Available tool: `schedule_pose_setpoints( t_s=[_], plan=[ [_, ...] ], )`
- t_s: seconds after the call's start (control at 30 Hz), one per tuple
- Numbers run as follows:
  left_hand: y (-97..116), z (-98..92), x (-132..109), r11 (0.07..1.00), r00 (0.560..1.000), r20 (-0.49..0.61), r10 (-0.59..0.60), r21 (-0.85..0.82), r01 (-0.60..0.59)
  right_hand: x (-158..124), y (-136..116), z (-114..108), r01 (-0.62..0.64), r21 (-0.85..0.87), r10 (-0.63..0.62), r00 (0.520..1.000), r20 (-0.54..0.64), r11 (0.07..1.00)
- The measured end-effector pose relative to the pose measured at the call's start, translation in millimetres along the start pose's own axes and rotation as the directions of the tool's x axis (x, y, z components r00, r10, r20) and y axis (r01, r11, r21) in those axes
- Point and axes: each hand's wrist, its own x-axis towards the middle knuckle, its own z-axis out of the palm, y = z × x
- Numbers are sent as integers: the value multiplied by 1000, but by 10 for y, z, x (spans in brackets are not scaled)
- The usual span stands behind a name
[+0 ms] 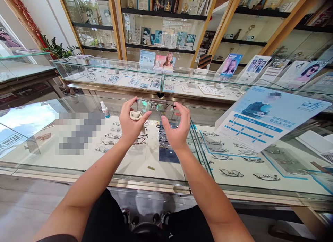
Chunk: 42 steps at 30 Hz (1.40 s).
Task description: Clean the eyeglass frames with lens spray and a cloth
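A pair of eyeglasses [164, 109] with a dark frame is held up in front of me, above the glass counter, its lenses showing a green sheen. My left hand [134, 122] grips one side of the frame, and a crumpled beige cloth [135, 116] is tucked in the same hand. At the opposite side of the frame, my right hand [179, 125] pinches the glasses between thumb and fingers. A white spray bottle [105, 110] with a blue label stands on the counter to the left of my left hand.
Several eyeglasses [108, 142] lie inside the glass display counter [122, 172] below my hands, some on a dark blue panel [169, 156]. A large light-blue sign [270, 118] stands on the right. Behind run another glass showcase [117, 83] and wall shelves [158, 49].
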Motion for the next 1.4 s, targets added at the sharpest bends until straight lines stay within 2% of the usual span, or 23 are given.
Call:
schedule_pose_setpoints(
  t_s=[0.27,0.47,0.8,0.93,1.2,1.4],
  plan=[
    [-26,-10,-4,985,980,-129,151,104,-138,-3,14,-13,-109,113,101,992,77,988],
    [-69,-4,-34,982,972,-150,182,85,-171,5,20,3,-202,234,191,979,71,951],
    [-76,-10,-44,975,969,-159,191,146,-168,25,41,4,-239,218,231,971,61,946],
    [-34,-8,-22,980,978,-130,164,132,-147,34,47,-4,-293,262,289,956,55,919],
    [13,9,-1,1000,999,-46,0,25,1,46,121,14,-392,319,390,918,70,863],
    [2,5,-2,1000,999,-44,1,-26,-2,58,131,22,-474,438,482,870,101,764]
  ],
)
